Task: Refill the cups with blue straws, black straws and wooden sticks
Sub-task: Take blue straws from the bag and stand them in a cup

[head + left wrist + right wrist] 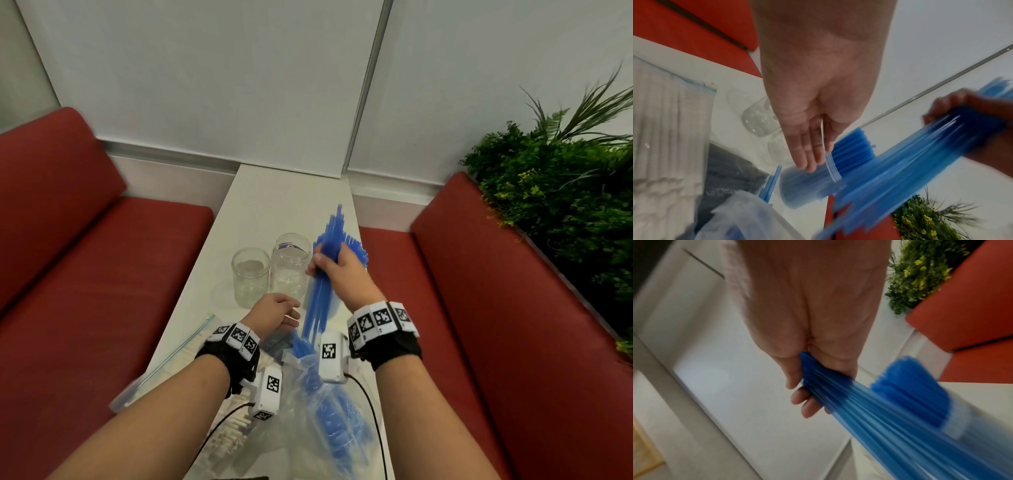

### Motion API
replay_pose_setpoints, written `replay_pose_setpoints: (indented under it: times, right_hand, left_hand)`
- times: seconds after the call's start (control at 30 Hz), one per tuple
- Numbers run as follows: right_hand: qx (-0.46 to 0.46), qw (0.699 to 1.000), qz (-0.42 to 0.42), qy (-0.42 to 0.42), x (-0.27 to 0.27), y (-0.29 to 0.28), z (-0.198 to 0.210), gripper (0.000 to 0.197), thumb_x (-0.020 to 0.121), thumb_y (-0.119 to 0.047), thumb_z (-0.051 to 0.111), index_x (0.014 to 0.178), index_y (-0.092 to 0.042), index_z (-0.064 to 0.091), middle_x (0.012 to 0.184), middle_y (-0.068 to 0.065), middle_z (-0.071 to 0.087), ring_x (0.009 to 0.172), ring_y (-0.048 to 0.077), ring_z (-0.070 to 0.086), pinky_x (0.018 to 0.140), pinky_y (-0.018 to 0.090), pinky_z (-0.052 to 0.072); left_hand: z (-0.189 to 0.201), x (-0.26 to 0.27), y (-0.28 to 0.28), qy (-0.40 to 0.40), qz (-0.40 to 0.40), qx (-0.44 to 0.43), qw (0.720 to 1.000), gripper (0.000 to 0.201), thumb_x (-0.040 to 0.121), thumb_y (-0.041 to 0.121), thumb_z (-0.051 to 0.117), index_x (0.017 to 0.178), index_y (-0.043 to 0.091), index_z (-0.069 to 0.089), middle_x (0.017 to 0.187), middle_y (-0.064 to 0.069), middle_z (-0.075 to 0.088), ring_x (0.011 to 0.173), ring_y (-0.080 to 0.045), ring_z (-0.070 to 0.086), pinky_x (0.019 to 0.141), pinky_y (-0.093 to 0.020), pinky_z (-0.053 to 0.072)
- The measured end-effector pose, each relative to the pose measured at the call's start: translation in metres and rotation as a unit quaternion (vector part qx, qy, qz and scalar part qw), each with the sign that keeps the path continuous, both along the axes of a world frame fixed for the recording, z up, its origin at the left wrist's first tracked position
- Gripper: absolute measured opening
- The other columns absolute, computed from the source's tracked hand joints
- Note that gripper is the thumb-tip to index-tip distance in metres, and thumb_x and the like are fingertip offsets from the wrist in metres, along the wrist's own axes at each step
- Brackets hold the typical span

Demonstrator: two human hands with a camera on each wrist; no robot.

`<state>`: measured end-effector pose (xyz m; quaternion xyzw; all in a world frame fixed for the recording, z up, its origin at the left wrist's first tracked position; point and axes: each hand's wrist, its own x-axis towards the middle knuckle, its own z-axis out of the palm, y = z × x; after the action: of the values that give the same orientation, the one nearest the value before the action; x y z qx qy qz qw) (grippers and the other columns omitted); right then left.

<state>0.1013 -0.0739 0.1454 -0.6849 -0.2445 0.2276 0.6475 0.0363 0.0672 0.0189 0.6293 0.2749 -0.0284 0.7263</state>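
A thick bundle of blue straws (323,274) stands steeply over the far right part of the white table (260,202), its upper ends fanned out and its lower ends hanging just above an opened clear plastic bag (308,404) that holds more blue straws. The right hand (339,270) grips this bundle around its middle, fingers and thumb wrapped round it, as the right wrist view shows plainly. Just behind the bundle stands a clear cup (953,417) already filled with blue straws; motion blur makes it hard to tell whether the held straws touch it. To the left of the bundle two clear glass cups stand side by side: the taller one (291,263) nearest the right hand, the shorter one (250,274) beyond it; both look empty. The left hand (275,313) hovers near the lower ends of the bundle with its fingers straight and relaxed, gripping nothing; in the left wrist view a strip of the bag's clear rim lies against its fingertips (807,164). At the near left lies a zip bag of pale wooden sticks (668,129), and beside it a dark pack of black straws (729,175). Red cushioned benches (85,274) flank the table, and a green plant (561,192) stands at the far right.
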Motion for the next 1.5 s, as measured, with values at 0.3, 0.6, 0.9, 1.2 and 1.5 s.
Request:
replay_pose_setpoints:
  times: [0.3, 0.6, 0.9, 1.2, 1.5]
  right_hand:
    - [0.093, 0.995, -0.035, -0.018, -0.015, 0.015, 0.031, 0.008, 0.101, -0.001, 0.056, 0.104, -0.007, 0.050, 0.087, 0.015, 0.062, 0.086, 0.025, 0.066, 0.087, 0.031, 0.056]
    - [0.100, 0.992, -0.068, -0.020, -0.013, 0.018, 0.021, 0.018, 0.096, -0.019, 0.068, 0.086, -0.016, 0.053, 0.064, -0.003, 0.055, 0.066, 0.019, 0.056, 0.076, 0.034, 0.052]
    - [0.065, 0.997, -0.043, 0.000, -0.001, 0.009, 0.007, 0.031, 0.083, -0.033, 0.076, 0.060, -0.026, 0.057, 0.065, 0.001, 0.061, 0.075, 0.020, 0.059, 0.084, 0.042, 0.047]
    - [-0.089, 0.995, 0.054, 0.003, 0.049, -0.023, 0.011, 0.023, 0.082, -0.031, 0.076, 0.065, -0.022, 0.063, 0.075, 0.003, 0.071, 0.082, 0.022, 0.069, 0.077, 0.042, 0.056]
    - [-0.184, 0.980, 0.069, 0.020, 0.103, -0.037, 0.027, 0.012, 0.083, -0.021, 0.081, 0.085, -0.012, 0.072, 0.095, 0.018, 0.076, 0.089, 0.037, 0.075, 0.079, 0.034, 0.063]
  left_hand:
    - [0.010, 0.000, -0.003, -0.004, 0.027, -0.466, 0.884, 0.068, 0.101, 0.048, 0.042, 0.115, -0.016, 0.059, 0.103, -0.031, 0.066, 0.089, -0.040, 0.070, 0.070, -0.048, 0.060]
    - [0.024, 0.000, -0.013, 0.064, 0.004, -0.504, 0.861, 0.023, 0.076, 0.007, 0.064, 0.087, -0.012, 0.070, 0.089, -0.021, 0.066, 0.076, -0.034, 0.068, 0.072, -0.044, 0.060]
    - [0.031, 0.011, -0.018, 0.107, 0.020, -0.485, 0.868, 0.012, 0.080, 0.008, 0.061, 0.083, -0.004, 0.061, 0.068, -0.015, 0.058, 0.049, -0.024, 0.062, 0.041, -0.030, 0.055]
    - [0.015, 0.026, -0.018, 0.122, 0.005, -0.394, 0.911, 0.024, 0.102, 0.026, 0.045, 0.086, 0.008, 0.050, 0.053, -0.004, 0.046, 0.032, -0.007, 0.038, 0.026, -0.012, 0.019]
    - [0.020, 0.076, -0.028, 0.092, 0.051, -0.163, 0.981, 0.016, 0.098, 0.005, 0.042, 0.094, -0.001, 0.056, 0.068, -0.014, 0.055, 0.043, -0.018, 0.054, 0.037, -0.018, 0.039]
